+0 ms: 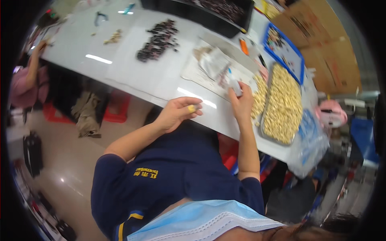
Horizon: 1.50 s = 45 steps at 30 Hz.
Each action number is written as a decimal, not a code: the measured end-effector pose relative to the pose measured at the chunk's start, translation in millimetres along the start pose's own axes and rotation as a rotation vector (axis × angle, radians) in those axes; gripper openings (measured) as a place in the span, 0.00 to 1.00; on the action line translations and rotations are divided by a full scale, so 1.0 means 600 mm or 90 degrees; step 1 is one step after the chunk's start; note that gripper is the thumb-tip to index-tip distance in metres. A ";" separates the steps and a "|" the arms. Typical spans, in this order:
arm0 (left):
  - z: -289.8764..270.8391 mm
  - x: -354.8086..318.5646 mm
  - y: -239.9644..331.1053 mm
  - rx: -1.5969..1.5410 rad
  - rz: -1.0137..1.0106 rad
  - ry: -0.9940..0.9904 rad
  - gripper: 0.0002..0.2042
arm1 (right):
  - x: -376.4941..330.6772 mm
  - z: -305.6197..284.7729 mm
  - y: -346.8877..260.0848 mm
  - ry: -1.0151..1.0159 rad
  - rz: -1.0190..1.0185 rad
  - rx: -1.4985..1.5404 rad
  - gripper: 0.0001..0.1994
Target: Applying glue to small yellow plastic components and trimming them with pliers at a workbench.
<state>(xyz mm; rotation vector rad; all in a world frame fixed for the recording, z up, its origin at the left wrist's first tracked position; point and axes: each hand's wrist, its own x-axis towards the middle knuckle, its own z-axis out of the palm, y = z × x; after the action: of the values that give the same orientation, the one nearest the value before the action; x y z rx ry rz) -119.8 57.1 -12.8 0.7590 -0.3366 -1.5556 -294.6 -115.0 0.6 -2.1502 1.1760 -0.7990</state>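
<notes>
Just off the table's near edge, my left hand [179, 112] is closed with thumb and fingers pinched together. A small yellow patch [191, 108] shows at the thumb tip, too blurred to tell whether it is a held piece or a covering. My right hand [242, 103] grips a small white squeeze bottle [235, 86] with a blue tip, tilted over the table. Beyond it, a crumpled white cloth or wrapper [214, 63] lies on a pale sheet [191, 71]. Right of my right hand is a loose heap of small pale-yellow pieces [259, 93], beside a metal tray [262, 127] full of them.
Dark small pieces [159, 42] lie spread on the white table [120, 60], near a black bin [177, 14]. A blue-rimmed tray [300, 72], an orange-handled tool [244, 46] and cardboard [321, 44] stand right. A clear plastic bag [309, 140] hangs by the corner. Another person [30, 80] sits left.
</notes>
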 end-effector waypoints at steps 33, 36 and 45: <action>0.040 -0.028 -0.036 0.114 0.027 0.013 0.15 | -0.171 -0.064 -0.055 -0.053 0.163 0.492 0.10; 0.042 -0.030 -0.036 0.125 0.030 0.002 0.16 | -0.173 -0.064 -0.057 -0.031 0.157 0.521 0.09; 0.042 -0.032 -0.034 0.114 0.002 0.011 0.15 | -0.181 -0.069 -0.072 0.025 0.060 0.409 0.09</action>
<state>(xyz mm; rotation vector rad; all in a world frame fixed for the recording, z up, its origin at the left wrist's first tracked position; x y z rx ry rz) -152.5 73.2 -1.8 0.9102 -0.4677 -1.5293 -348.7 -8.6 33.6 -1.5467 0.8719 -1.0130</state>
